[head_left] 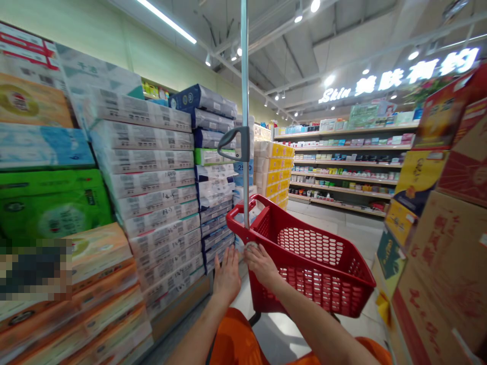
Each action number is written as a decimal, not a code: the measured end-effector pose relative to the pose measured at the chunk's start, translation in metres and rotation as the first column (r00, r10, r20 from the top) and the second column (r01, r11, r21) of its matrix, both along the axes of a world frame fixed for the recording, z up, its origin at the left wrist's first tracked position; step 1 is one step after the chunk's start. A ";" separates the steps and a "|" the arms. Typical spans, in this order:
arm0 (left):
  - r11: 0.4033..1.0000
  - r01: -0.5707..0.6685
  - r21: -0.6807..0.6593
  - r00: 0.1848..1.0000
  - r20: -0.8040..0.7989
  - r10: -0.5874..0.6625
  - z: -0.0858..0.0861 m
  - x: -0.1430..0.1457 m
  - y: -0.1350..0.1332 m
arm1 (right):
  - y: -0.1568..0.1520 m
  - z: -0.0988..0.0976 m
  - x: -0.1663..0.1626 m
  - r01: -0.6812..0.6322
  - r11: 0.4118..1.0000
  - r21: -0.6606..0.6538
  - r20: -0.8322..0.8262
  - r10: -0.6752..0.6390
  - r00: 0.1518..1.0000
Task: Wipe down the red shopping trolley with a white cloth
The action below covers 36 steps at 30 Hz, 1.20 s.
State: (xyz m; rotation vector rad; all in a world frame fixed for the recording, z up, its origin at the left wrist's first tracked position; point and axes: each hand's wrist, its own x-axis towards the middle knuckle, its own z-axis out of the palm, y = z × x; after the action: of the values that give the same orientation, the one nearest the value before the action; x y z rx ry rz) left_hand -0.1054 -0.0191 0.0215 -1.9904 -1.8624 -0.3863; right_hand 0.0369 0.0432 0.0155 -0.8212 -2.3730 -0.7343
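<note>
One shelf unit (342, 148) stands at the far edge of the floor (304, 210). About six boards show; the small goods on them are too blurred to count. One tall stack of white packs (155, 167) lines the left edge of the floor; its lower packs run together and cannot be counted reliably. Several cartons (445, 228) line the right edge, cut off at the border of the view.

One red cart (315, 271) stands on the floor between packs and cartons. Its underside is partly hidden by the arms. One metal pole (245, 91) rises upright at the left end of the cart, its top cut off. One grey handle (243, 147) is on the pole, above the rim.

Two hands are at the near left corner of the cart. Left hand (227, 276): wide, fingers extended, just beside the corner; palm hidden. Right hand (261, 263): fingers forward, slightly bent, across the corner; cannot tell whether it grips or only touches the cart.
</note>
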 end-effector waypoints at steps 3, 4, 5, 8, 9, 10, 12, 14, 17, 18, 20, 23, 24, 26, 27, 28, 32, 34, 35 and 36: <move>0.999 -0.036 -0.032 0.999 0.005 0.037 0.003 -0.006 -0.002 | -0.004 -0.005 0.002 -0.046 0.999 -0.018 0.030 0.047 0.998; 0.998 -0.044 -0.043 0.999 0.004 0.044 0.004 -0.006 -0.002 | -0.003 0.002 0.001 -0.050 0.999 -0.006 0.010 0.050 0.999; 0.998 -0.044 -0.053 0.999 0.003 0.044 0.006 -0.006 -0.001 | 0.000 0.013 0.000 -0.040 0.999 0.010 -0.026 0.040 0.999; 0.998 -0.023 -0.060 1.000 0.001 0.023 0.012 -0.001 0.000 | 0.009 0.039 -0.003 0.035 0.999 0.041 -0.152 -0.028 0.988; 0.998 -0.020 -0.060 1.000 0.000 0.020 0.014 0.000 0.001 | 0.011 0.041 -0.003 0.046 0.998 0.045 -0.165 -0.038 0.986; 0.998 -0.021 -0.058 1.000 0.000 0.021 0.015 0.002 0.002 | 0.011 0.040 -0.002 0.036 0.998 0.051 -0.153 -0.028 0.988; 0.999 -0.029 -0.041 1.000 -0.001 0.029 0.019 0.002 0.004 | 0.010 0.032 -0.001 -0.031 0.997 0.073 -0.078 0.037 0.996; 0.999 -0.030 -0.019 1.000 0.000 0.030 0.025 0.000 0.007 | 0.011 0.036 -0.004 -0.082 0.990 0.116 -0.041 0.087 0.995; 0.998 -0.061 -0.002 0.998 0.009 0.061 0.044 -0.004 0.016 | 0.022 0.094 -0.020 -0.073 0.974 0.214 -0.101 0.097 0.990; 0.998 -0.068 0.011 0.998 0.010 0.068 0.053 -0.004 0.018 | 0.028 0.125 -0.026 -0.072 0.966 0.247 -0.116 0.103 0.988; 0.996 -0.069 0.059 0.998 0.007 0.069 0.070 -0.005 0.022 | 0.039 0.184 -0.035 -0.055 0.951 0.303 -0.143 0.103 0.984; 0.990 -0.058 0.126 0.998 0.012 0.057 0.089 -0.006 0.023 | 0.049 0.219 -0.034 -0.019 0.944 0.329 -0.137 0.067 0.988; 0.989 -0.059 0.134 0.998 0.019 0.057 0.092 -0.007 0.022 | 0.049 0.212 -0.030 -0.037 0.943 0.330 -0.088 0.070 0.994; 0.989 -0.062 0.135 0.998 0.024 0.059 0.092 -0.011 0.019 | 0.047 0.180 -0.020 -0.122 0.938 0.325 0.065 0.106 0.992; 0.989 -0.064 0.132 0.998 0.020 0.062 0.091 -0.012 0.019 | 0.046 0.162 -0.014 -0.179 0.931 0.319 0.147 0.138 0.979; 0.989 -0.067 0.130 0.998 0.014 0.066 0.089 -0.013 0.019 | 0.045 0.147 -0.010 -0.213 0.925 0.314 0.198 0.155 0.968; 0.989 -0.071 0.127 0.997 0.017 0.070 0.087 -0.011 0.024 | 0.049 0.162 -0.007 -0.213 0.921 0.326 0.189 0.157 0.969; 0.990 -0.051 0.130 0.998 0.028 0.048 0.088 -0.007 0.027 | 0.052 0.196 -0.010 -0.113 0.934 0.339 0.052 0.101 0.993; 0.991 -0.038 0.129 0.999 0.030 0.035 0.088 -0.004 0.027 | 0.052 0.208 -0.011 -0.064 0.941 0.332 -0.009 0.071 0.997; 0.991 -0.031 0.127 0.999 0.033 0.027 0.088 -0.002 0.028 | 0.052 0.214 -0.010 -0.029 0.949 0.315 -0.048 0.047 0.998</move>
State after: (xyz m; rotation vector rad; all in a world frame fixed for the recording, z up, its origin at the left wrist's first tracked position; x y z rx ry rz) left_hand -0.1074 0.0086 0.1098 -1.8811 -1.8348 -0.5177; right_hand 0.0268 0.0952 0.2299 -0.6486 -2.1411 -1.0272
